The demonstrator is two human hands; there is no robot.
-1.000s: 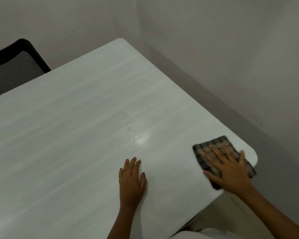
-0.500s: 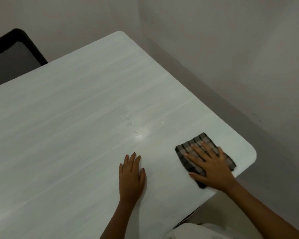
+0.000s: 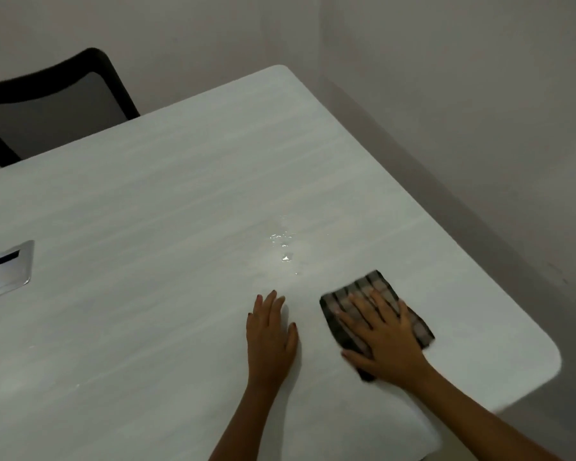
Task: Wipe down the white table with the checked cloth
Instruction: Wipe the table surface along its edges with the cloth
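Note:
The white table (image 3: 147, 201) fills most of the view, its rounded near-right corner at the lower right. A folded dark checked cloth (image 3: 374, 287) lies flat on it near that corner. My right hand (image 3: 384, 341) presses on the cloth with straight, spread fingers and covers its middle. My left hand (image 3: 270, 337) rests flat on the bare tabletop just left of the cloth, holding nothing. A small patch of water drops (image 3: 285, 249) glistens on the table just beyond both hands.
A metal cable hatch (image 3: 5, 271) is set into the tabletop at the far left. A black mesh chair (image 3: 54, 108) stands behind the table's far edge. Grey walls (image 3: 463, 94) close in along the table's right side.
My right hand has slid the cloth leftward from the table's right corner toward my left hand and the wet patch. My left hand has stayed flat in place.

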